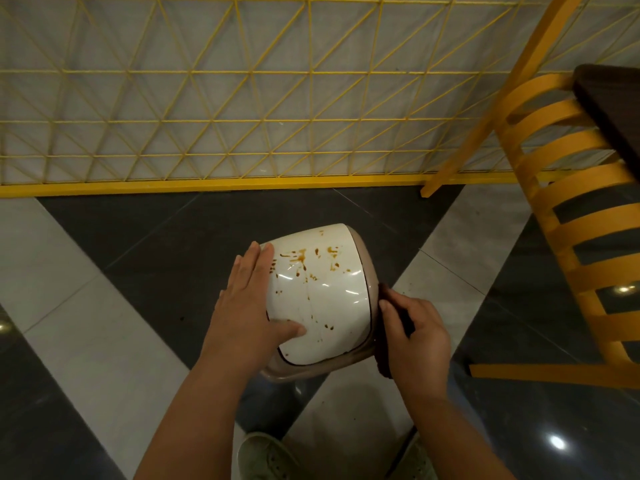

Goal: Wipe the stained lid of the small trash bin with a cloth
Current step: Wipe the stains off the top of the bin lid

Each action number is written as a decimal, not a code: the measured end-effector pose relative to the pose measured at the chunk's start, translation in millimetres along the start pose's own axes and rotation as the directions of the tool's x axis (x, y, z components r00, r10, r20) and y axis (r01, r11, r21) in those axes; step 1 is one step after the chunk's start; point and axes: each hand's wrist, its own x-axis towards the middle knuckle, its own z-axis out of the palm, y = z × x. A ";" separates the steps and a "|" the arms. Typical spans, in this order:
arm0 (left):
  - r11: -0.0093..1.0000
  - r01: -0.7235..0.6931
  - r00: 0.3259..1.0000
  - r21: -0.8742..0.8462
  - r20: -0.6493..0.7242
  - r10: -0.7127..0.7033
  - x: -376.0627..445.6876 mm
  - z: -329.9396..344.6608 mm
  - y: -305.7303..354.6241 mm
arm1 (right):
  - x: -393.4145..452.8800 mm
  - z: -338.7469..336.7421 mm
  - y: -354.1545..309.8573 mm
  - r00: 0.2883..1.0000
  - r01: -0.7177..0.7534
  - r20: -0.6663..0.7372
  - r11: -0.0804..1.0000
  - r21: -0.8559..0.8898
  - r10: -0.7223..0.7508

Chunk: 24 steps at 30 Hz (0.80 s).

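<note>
Small trash bin point(369, 299) sits on the floor point(145, 258) w/ dark and light tiles, in the middle of the view, just in front of the person's shoes point(266, 457). Its white glossy lid point(318, 296) faces up, ringed by the bin's beige body. Brown-orange stains are scattered over the lid, thickest on the far half, w/ a few specks near the front edge.

Left hand point(246, 306) lies flat on the lid's left side: fingers straight and together, pointing away from the person, thumb spread out across the lid's lower part, not gripping anything. Right hand point(412, 337) is at the bin's right edge, fingers curled and clamped on a dark brown cloth point(382, 344). Cloth is pressed against the bin's right side, approx. at the lid's rim; most of it is hidden under the hand, so I can't tell if it touches the white lid itself.

Behind the bin a yellow wire-mesh fence point(242, 98) runs across the view on a yellow base rail. To the right stands a yellow slatted chair point(568, 209), apart from the bin, w/ a dark table edge point(613, 109) above it.
</note>
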 end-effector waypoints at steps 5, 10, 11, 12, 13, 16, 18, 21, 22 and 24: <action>1.000 -0.007 1.000 -0.029 -0.024 0.007 -0.8 1.8 0.8 | 2.7 2.5 -15.1 0.993 0.115 -0.024 0.993 -0.019 -0.115; 0.999 0.001 0.999 -0.043 -0.032 -0.002 -0.4 1.5 3.0 | 25.7 3.3 -34.3 0.978 0.208 0.007 0.975 -0.073 -0.209; 0.999 0.007 1.000 -0.040 -0.030 -0.008 -0.5 1.8 2.9 | 27.2 4.0 -36.2 0.976 0.218 0.021 0.973 -0.077 -0.217; 0.999 0.015 0.999 -0.038 -0.027 -0.016 -0.9 2.0 2.8 | 25.6 3.9 -35.6 0.973 0.229 0.030 0.971 -0.074 -0.227; 0.999 0.024 0.999 -0.038 -0.021 -0.025 -2.0 2.0 2.9 | 20.5 3.0 -31.8 0.970 0.244 0.035 0.967 -0.068 -0.242; 0.999 0.027 1.000 -0.041 -0.006 -0.027 -2.8 0.3 5.1 | -2.2 -3.6 -9.9 0.950 0.307 0.074 0.950 -0.057 -0.302; 0.999 0.022 1.000 -0.036 0.001 -0.022 -1.2 -0.4 7.1 | -13.3 -6.7 1.7 0.938 0.338 0.103 0.938 -0.074 -0.330; 0.999 0.025 1.000 -0.038 0.008 -0.025 0.0 1.2 7.3 | -8.7 -5.8 -1.5 0.934 0.351 0.095 0.932 -0.087 -0.343; 0.999 0.023 1.000 -0.044 0.007 -0.023 -0.3 2.1 6.8 | -0.8 -4.4 -8.9 0.935 0.352 0.077 0.931 -0.094 -0.346; 0.999 0.019 1.000 -0.048 0.007 -0.018 -0.8 3.9 5.8 | 22.3 -1.0 -29.2 0.946 0.323 0.054 0.940 -0.107 -0.319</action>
